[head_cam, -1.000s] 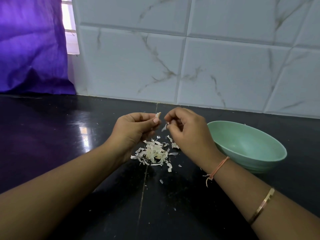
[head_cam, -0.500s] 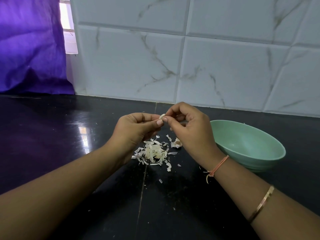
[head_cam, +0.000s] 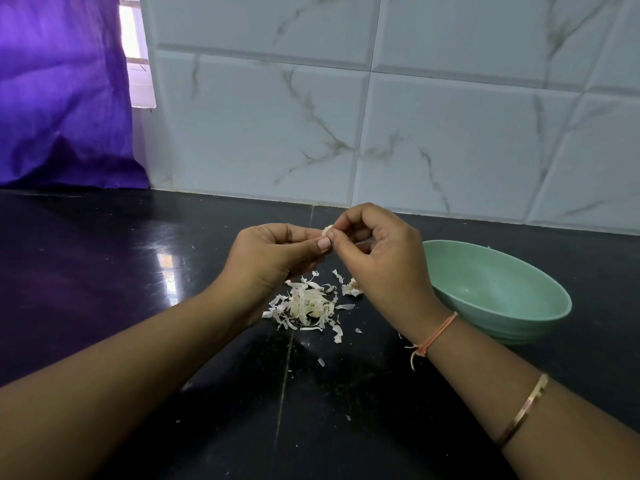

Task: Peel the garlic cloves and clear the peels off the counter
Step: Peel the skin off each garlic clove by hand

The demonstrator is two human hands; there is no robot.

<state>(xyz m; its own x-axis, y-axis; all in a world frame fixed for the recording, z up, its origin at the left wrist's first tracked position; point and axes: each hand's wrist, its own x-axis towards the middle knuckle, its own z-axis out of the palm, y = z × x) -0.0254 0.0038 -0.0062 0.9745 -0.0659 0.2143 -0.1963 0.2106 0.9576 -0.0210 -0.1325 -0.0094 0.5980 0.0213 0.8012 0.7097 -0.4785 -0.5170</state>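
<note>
Both hands have drawn together since a second ago: the left hand and right hand now share a pinching grip on one garlic clove, held above the tabletop. Peels lie heaped below, near the back edge, just left of a green bowl.

Hands closed the gap: 1 s ago the left hand and right hand were apart above the heap of pale papery garlic peels, each pinching its own bit. Now fingertips touch, both with a grip on the small whitish garlic clove. Right hand rose a little, farther above the heap. The scrap seen at the right fingertips 1 s ago is gone.
</note>
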